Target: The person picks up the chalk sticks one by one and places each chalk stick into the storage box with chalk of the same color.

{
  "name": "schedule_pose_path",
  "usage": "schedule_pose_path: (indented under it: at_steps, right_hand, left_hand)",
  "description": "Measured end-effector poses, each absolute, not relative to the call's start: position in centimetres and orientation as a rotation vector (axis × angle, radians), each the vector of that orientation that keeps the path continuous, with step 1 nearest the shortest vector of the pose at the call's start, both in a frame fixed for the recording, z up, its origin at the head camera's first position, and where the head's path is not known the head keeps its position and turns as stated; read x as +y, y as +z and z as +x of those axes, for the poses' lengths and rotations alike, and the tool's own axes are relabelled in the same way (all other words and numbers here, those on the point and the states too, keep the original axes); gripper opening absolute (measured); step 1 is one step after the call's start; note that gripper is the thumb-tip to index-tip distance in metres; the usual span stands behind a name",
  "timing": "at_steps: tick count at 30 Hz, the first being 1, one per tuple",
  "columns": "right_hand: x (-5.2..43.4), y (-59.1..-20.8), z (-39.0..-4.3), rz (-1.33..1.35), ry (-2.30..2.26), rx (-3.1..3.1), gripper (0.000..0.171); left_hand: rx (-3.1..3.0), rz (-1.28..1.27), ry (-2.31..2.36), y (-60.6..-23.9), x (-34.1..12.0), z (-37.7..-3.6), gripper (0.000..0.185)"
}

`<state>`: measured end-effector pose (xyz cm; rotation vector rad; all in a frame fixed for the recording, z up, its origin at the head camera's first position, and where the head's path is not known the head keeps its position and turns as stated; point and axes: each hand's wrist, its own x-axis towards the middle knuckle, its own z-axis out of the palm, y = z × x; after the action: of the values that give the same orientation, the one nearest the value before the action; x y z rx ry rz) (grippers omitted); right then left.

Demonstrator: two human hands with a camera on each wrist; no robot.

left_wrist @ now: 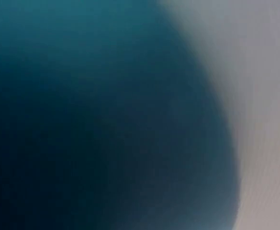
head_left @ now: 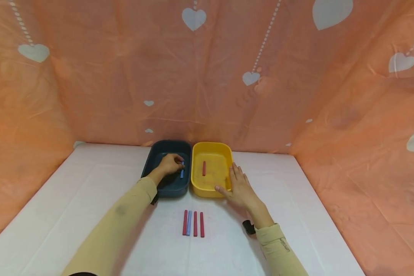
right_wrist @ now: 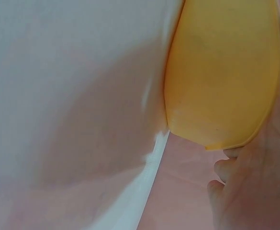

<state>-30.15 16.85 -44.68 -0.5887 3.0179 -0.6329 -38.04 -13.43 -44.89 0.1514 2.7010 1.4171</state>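
My left hand (head_left: 178,163) reaches into the dark blue tray (head_left: 170,190) and pinches the upper end of a light blue stick (head_left: 182,173) with curled fingers. The left wrist view is filled by a blur of the blue tray (left_wrist: 82,120). My right hand (head_left: 233,180) rests with straight fingers against the right front rim of the yellow tray (head_left: 211,145), which holds one red stick (head_left: 204,168). In the right wrist view the yellow tray (right_wrist: 221,72) shows its outer wall, with my fingertips (right_wrist: 225,168) beside it.
Several sticks lie side by side on the white table (head_left: 89,184) in front of the trays: red sticks (head_left: 184,222) and one light blue stick (head_left: 189,222). Orange heart-patterned cloth (head_left: 207,76) walls in the back and both sides.
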Motion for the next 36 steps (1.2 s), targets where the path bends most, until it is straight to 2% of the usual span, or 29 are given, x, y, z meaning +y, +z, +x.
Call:
schedule_pose_path:
  at_steps: [27, 36]
  right_hand:
    - [16.9, -44.6, -29.9, -0.572, -0.663, 3.011, 0.104]
    - [16.9, -44.8, -30.0, -0.579, -0.654, 3.026, 0.104]
  left_hand:
    - [2.83, 0.148, 1.239, -45.5, -13.1, -38.1, 0.032]
    - [2.787, 0.145, 1.281, -43.8, -13.1, -37.3, 0.04]
